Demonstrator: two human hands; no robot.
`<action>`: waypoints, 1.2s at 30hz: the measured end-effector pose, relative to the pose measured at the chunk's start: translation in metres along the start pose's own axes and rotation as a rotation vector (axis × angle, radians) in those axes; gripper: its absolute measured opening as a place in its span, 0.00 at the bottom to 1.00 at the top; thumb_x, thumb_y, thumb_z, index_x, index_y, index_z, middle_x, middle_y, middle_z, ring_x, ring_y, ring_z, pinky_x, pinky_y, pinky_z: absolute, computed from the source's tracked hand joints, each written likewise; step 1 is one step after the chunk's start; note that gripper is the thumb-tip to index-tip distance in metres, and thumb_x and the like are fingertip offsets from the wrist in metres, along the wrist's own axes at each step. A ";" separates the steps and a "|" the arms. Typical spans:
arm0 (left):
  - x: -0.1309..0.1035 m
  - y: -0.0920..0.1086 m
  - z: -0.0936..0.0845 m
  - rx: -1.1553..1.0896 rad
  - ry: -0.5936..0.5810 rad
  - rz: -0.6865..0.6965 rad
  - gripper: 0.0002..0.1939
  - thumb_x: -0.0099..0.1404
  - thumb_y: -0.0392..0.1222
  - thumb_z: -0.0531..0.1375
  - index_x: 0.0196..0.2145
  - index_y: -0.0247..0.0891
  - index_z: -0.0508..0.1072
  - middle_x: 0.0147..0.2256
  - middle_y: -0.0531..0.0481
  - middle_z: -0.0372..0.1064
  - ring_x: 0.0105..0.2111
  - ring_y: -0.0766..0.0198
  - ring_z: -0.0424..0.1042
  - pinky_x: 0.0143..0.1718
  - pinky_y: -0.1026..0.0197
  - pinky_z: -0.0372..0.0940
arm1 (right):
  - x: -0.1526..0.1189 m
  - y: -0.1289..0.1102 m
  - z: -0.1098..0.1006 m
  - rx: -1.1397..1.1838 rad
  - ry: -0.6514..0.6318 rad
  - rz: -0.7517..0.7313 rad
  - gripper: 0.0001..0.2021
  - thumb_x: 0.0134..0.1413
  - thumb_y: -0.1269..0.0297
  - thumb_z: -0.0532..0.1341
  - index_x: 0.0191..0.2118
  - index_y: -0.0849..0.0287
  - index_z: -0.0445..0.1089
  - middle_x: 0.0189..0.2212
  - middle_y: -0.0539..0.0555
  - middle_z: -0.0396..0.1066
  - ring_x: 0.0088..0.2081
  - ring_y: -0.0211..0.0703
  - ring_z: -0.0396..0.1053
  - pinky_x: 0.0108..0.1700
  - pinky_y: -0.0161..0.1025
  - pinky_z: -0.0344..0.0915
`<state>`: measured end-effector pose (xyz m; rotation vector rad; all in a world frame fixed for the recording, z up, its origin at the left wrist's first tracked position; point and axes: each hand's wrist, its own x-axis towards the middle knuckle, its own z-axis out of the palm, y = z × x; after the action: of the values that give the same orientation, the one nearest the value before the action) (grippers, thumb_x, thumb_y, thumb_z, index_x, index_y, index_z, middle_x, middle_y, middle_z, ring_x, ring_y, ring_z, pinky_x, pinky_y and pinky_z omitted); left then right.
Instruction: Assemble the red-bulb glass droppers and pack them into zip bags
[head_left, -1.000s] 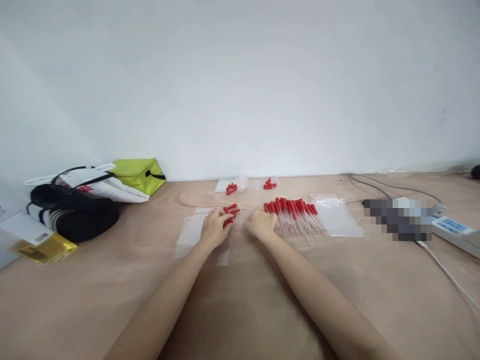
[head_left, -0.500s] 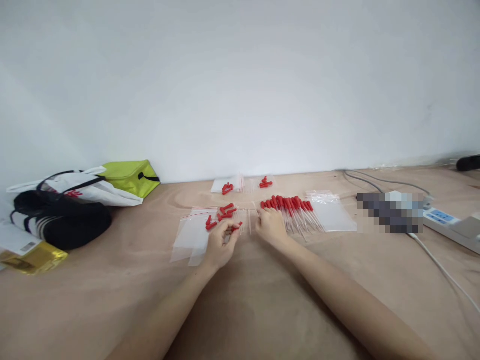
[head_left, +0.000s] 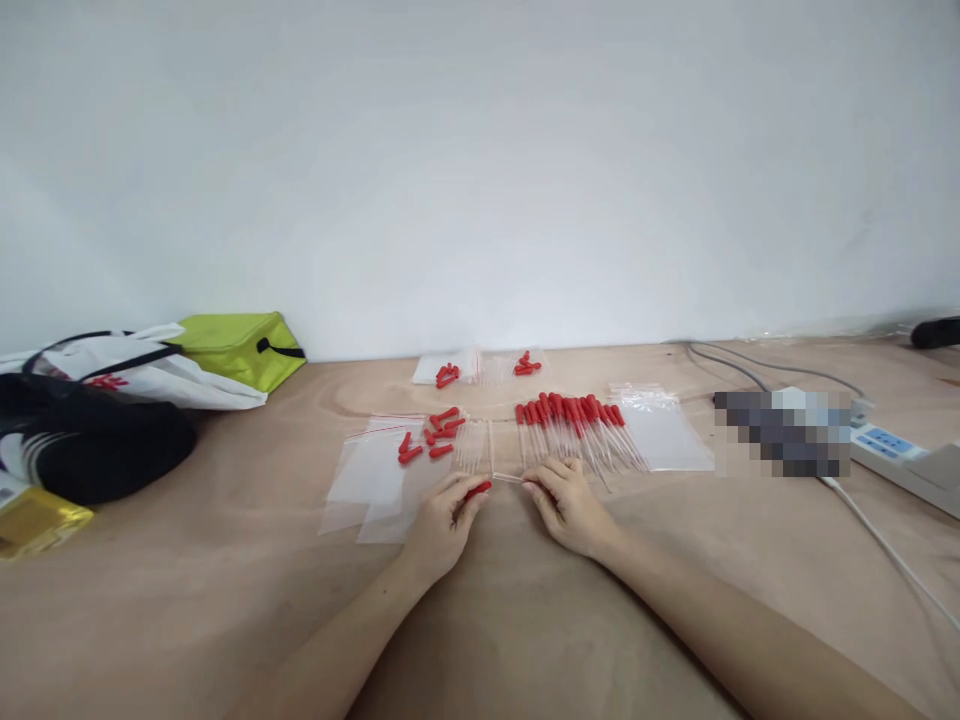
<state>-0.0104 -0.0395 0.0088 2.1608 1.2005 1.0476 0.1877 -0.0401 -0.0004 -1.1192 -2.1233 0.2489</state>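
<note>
Between the fingers of my left hand [head_left: 441, 522] is a red rubber bulb [head_left: 478, 489], its end pointing right. My right hand [head_left: 566, 503] pinches a clear glass dropper tube [head_left: 508, 478], whose free end points left at the bulb with a small gap between them. Beyond my left hand lie several loose red bulbs [head_left: 442, 432] on clear zip bags [head_left: 379, 470]. Bare clear tubes [head_left: 471, 445] lie side by side just right of those bulbs. Past my right hand is a fanned pile of droppers with red bulbs fitted [head_left: 574, 412].
More red bulbs [head_left: 526, 364] and bags lie near the wall. A zip bag stack [head_left: 667, 430] sits right of the pile. Farther right are a power strip [head_left: 892, 445] and cables. A green bag [head_left: 240, 345], a white bag and a black bag [head_left: 112, 445] stand at left.
My right hand has drawn back toward me from the tubes and now holds one turned sideways. My left hand, still with a red bulb, has come nearer me. The view has shifted slightly.
</note>
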 end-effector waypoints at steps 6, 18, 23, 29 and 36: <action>0.001 0.003 0.000 0.048 0.026 0.051 0.08 0.62 0.37 0.52 0.35 0.37 0.71 0.32 0.49 0.69 0.33 0.64 0.69 0.35 0.62 0.65 | -0.002 -0.002 -0.003 0.023 -0.061 -0.005 0.09 0.57 0.70 0.49 0.35 0.58 0.66 0.31 0.52 0.70 0.34 0.37 0.65 0.41 0.40 0.49; -0.001 0.001 0.000 -0.011 -0.046 0.111 0.09 0.62 0.39 0.53 0.32 0.36 0.72 0.27 0.49 0.69 0.28 0.65 0.68 0.30 0.64 0.64 | 0.001 0.003 -0.009 0.056 -0.186 -0.039 0.10 0.57 0.67 0.50 0.35 0.56 0.69 0.32 0.51 0.71 0.32 0.37 0.66 0.41 0.40 0.46; -0.003 0.004 -0.001 0.048 -0.148 0.139 0.09 0.62 0.37 0.52 0.32 0.36 0.72 0.28 0.49 0.67 0.29 0.65 0.67 0.32 0.63 0.63 | 0.005 0.008 -0.015 -0.006 -0.242 -0.084 0.11 0.57 0.67 0.51 0.34 0.52 0.71 0.31 0.49 0.72 0.31 0.37 0.66 0.41 0.42 0.44; -0.005 0.003 0.000 0.187 -0.183 0.208 0.10 0.64 0.37 0.50 0.33 0.37 0.71 0.29 0.49 0.67 0.30 0.65 0.66 0.33 0.63 0.61 | 0.001 0.008 -0.012 -0.095 -0.221 -0.101 0.12 0.57 0.66 0.50 0.33 0.54 0.71 0.28 0.49 0.71 0.29 0.36 0.64 0.38 0.40 0.44; -0.006 0.000 0.002 0.223 -0.139 0.219 0.10 0.64 0.37 0.50 0.33 0.36 0.71 0.29 0.48 0.67 0.30 0.63 0.66 0.33 0.62 0.61 | 0.000 -0.001 -0.012 -0.133 -0.228 -0.067 0.12 0.57 0.67 0.49 0.30 0.57 0.70 0.26 0.49 0.71 0.28 0.36 0.63 0.36 0.39 0.41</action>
<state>-0.0110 -0.0443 0.0058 2.5390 1.0783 0.8645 0.1955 -0.0421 0.0090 -1.1376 -2.4052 0.2152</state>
